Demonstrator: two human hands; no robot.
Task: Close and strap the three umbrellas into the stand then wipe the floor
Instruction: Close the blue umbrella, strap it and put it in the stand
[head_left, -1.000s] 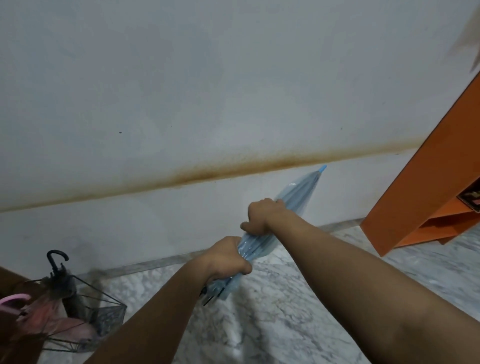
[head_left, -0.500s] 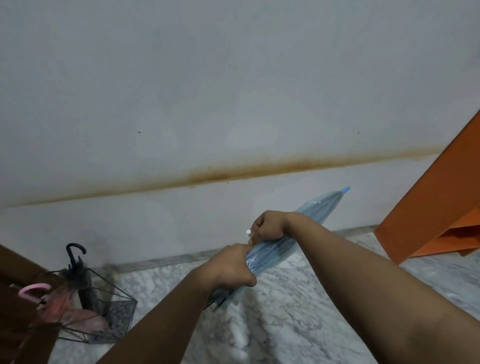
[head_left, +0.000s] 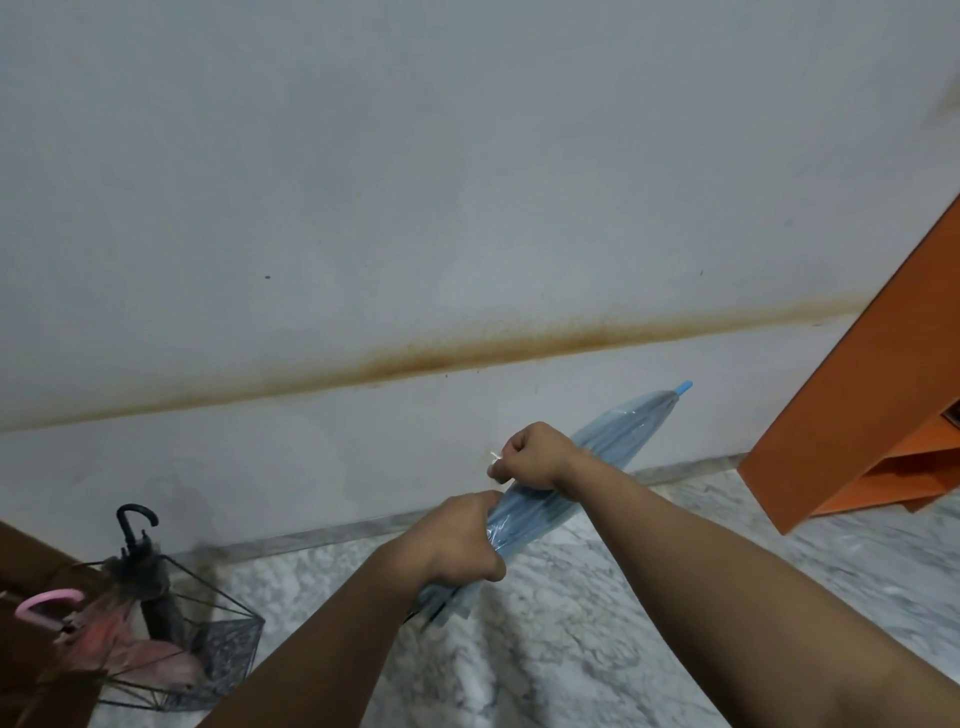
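Observation:
A closed, clear blue umbrella (head_left: 618, 436) lies slanted in front of me, its blue tip pointing up and right toward the wall. My left hand (head_left: 457, 540) is clenched around its lower folds. My right hand (head_left: 530, 454) grips higher up and pinches a small white strap end (head_left: 494, 457). At the lower left a black wire stand (head_left: 218, 613) holds a dark umbrella with a black hook handle (head_left: 136, 525) and a pink umbrella with a pink handle (head_left: 47, 605).
A white wall (head_left: 415, 208) with a brown stain line runs across the view. The floor is grey-white marble (head_left: 597, 623). An orange cabinet (head_left: 872, 415) juts in at the right. A brown surface sits at the far left edge.
The umbrella has tilted lower and moved right. My right hand has pulled a white strap end out from the folds. The view has shifted, showing more of the stand.

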